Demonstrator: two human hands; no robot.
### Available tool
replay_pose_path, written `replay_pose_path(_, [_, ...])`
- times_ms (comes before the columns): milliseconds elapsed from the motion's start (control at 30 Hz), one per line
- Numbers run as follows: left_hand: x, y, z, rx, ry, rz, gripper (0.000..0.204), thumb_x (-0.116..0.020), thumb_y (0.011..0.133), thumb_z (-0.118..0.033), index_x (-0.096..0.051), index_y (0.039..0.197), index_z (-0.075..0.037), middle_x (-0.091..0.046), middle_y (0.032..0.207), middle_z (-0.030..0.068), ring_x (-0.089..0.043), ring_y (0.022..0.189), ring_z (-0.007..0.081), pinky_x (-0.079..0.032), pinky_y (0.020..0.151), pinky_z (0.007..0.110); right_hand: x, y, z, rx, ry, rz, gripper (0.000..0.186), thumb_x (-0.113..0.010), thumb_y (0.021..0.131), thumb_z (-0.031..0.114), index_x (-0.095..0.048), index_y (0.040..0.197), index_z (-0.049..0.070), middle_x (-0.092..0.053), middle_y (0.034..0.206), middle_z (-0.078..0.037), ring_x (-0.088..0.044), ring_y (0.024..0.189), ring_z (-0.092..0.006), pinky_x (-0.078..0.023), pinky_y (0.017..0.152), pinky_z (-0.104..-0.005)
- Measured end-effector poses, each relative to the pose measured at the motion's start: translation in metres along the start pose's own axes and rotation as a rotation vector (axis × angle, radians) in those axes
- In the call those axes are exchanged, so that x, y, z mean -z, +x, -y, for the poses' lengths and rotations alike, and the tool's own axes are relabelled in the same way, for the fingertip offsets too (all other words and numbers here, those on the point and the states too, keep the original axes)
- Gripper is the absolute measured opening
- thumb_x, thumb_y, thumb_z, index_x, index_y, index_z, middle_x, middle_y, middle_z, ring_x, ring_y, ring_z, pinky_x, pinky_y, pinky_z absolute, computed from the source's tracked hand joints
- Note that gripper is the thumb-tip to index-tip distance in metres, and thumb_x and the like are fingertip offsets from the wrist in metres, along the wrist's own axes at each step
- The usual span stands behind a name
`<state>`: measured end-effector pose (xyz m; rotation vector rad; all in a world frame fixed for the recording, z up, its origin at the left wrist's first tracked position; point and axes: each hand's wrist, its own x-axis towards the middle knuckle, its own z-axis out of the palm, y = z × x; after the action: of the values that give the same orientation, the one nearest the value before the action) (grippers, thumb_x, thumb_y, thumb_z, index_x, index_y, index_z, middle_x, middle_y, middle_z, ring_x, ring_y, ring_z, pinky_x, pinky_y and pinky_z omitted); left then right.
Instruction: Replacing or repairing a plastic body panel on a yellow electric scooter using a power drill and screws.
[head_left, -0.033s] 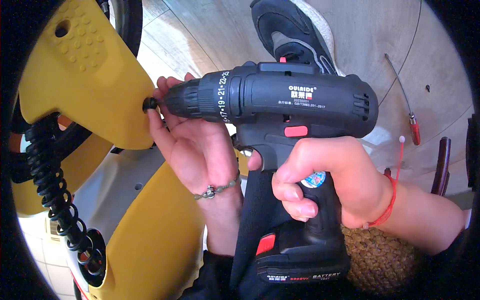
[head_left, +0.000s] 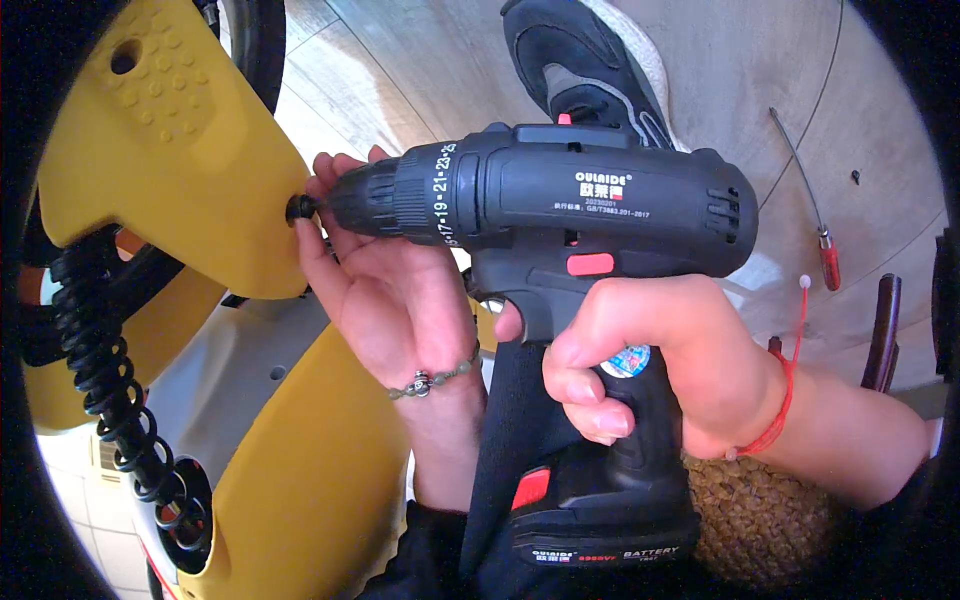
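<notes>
My right hand (head_left: 660, 350) is wrapped round the handle of a black cordless drill (head_left: 620, 200), with a finger at its trigger. The drill lies level, its chuck (head_left: 365, 200) facing left toward a yellow plastic panel (head_left: 190, 130). Just ahead of the chuck is a small black round cap (head_left: 299, 208), close against the panel's edge. My left hand (head_left: 390, 290) is palm up under the chuck, its thumb and fingertips closed around the cap; its other fingers are partly hidden behind the chuck. What sits in the chuck is mostly covered.
A black coil spring (head_left: 105, 360) and a tyre (head_left: 258, 50) are at the left. Beyond the drill is a dark shoe (head_left: 570, 60). A red-handled screwdriver (head_left: 826, 255) and a tiny black piece (head_left: 855, 177) lie on the floor. A woven brown surface (head_left: 765, 520) shows at lower right.
</notes>
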<state>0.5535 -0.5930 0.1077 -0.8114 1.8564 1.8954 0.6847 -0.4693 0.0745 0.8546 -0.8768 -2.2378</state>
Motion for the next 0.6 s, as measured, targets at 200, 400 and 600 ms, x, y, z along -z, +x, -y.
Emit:
replay_pose_path(200, [0.003, -0.001, 0.002, 0.038, -0.084, 0.044, 0.032, -0.045, 0.095, -0.021, -0.048, 0.117, 0.002, -0.056, 0.118, 0.0123, -0.05, 0.114, 0.0222, -0.031, 0.108, 0.041, 0.001, -0.005, -0.001, 0.052, -0.136, -0.014, 0.02, -0.051, 0.079, 0.008, -0.053, 0.062, -0.004, -0.053, 0.061, -0.012, -0.049, 0.05, -0.0167, -0.039, 0.051, -0.0279])
replay_pose_path(400, [0.008, -0.004, -0.001, 0.055, -0.178, 0.072, 0.035, -0.045, 0.095, -0.02, -0.047, 0.122, 0.001, -0.052, 0.125, 0.0114, -0.046, 0.12, 0.0256, -0.027, 0.109, 0.045, -0.002, -0.007, -0.004, 0.09, -0.161, 0.005, 0.019, -0.052, 0.081, 0.007, -0.054, 0.065, -0.004, -0.053, 0.062, -0.012, -0.05, 0.05, -0.0166, -0.039, 0.051, -0.0278])
replay_pose_path(600, [0.014, -0.004, -0.001, 0.138, -0.235, 0.146, 0.034, -0.045, 0.095, -0.019, -0.047, 0.124, -0.002, -0.051, 0.127, 0.0101, -0.044, 0.122, 0.0272, -0.027, 0.108, 0.047, 0.002, -0.005, -0.004, 0.086, -0.153, 0.02, 0.019, -0.051, 0.081, 0.007, -0.054, 0.066, -0.004, -0.053, 0.061, -0.012, -0.049, 0.049, -0.0164, -0.039, 0.05, -0.0275])
